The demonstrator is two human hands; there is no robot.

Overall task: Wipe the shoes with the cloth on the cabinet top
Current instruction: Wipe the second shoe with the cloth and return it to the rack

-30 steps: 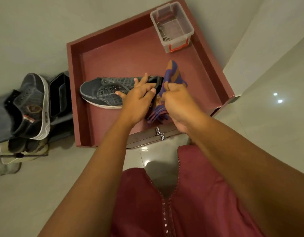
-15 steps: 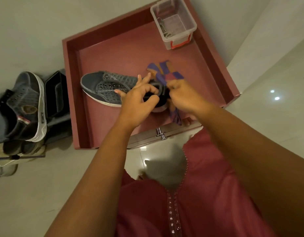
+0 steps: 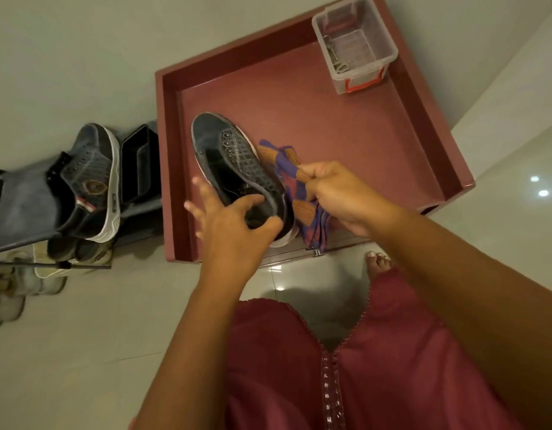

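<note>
A dark grey sneaker (image 3: 231, 159) lies over the maroon cabinet top (image 3: 346, 135), toe pointing away and to the left, heel near me. My left hand (image 3: 234, 225) grips its heel collar, thumb and forefinger curled round the rim, other fingers spread out to the left. My right hand (image 3: 340, 193) holds a bunched purple, red and orange checked cloth (image 3: 291, 169) against the shoe's right side. Part of the cloth hangs down past the cabinet's front edge.
A clear plastic box (image 3: 355, 45) with a red latch stands in the cabinet top's far right corner. To the left, a shoe rack (image 3: 26, 209) carries another grey sneaker (image 3: 91, 178), a black tray (image 3: 138, 169) and more shoes below. My bare foot (image 3: 378, 262) stands on the tiled floor.
The sneaker has turned from lying sideways to pointing away from me, toe up-left. My left hand shifted from the top to the heel; the cloth moved to the shoe's right side.
</note>
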